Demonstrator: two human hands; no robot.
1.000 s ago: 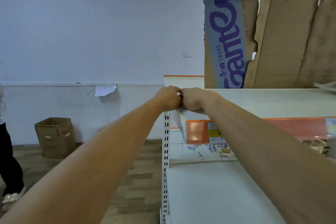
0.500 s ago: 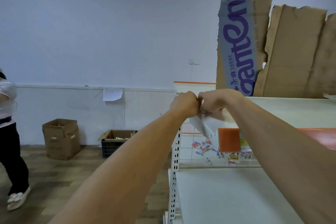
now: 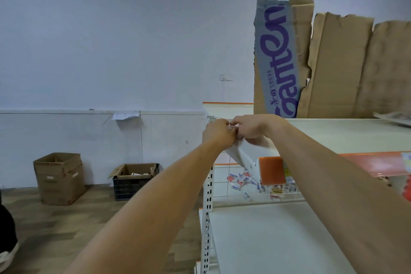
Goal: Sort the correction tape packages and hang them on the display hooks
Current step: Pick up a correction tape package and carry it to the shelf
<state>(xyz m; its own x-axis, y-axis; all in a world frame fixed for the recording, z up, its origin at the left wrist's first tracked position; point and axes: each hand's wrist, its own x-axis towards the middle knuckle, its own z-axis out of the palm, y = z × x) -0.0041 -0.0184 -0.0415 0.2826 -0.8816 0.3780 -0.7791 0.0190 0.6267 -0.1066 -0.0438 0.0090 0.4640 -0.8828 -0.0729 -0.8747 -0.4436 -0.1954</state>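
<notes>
Both my arms reach out to the top left corner of the white shelf unit [image 3: 333, 135]. My left hand [image 3: 219, 132] is curled and pinches a small pale piece [image 3: 234, 126] at the top of the slotted upright [image 3: 208, 207]; what the piece is cannot be made out. My right hand [image 3: 253, 128] touches the left one, its fingers curled round the shelf corner above the white bracket [image 3: 243, 155]. Several red-and-white correction tape packages [image 3: 242, 181] lie in a wire basket [image 3: 278, 198] behind the shelf, below my hands. No display hooks show.
Torn cardboard sheets [image 3: 333, 62] lean on the wall atop the shelf. An orange price strip [image 3: 367, 163] runs along the shelf front. A lower white shelf [image 3: 266, 240] is below. A cardboard box [image 3: 59, 178] and a black crate [image 3: 133, 181] stand on the floor left; a person's shoe [image 3: 6, 253] shows far left.
My hands stay pressed together at the shelf corner. The view has shifted, and the person at the left has dropped almost out of sight.
</notes>
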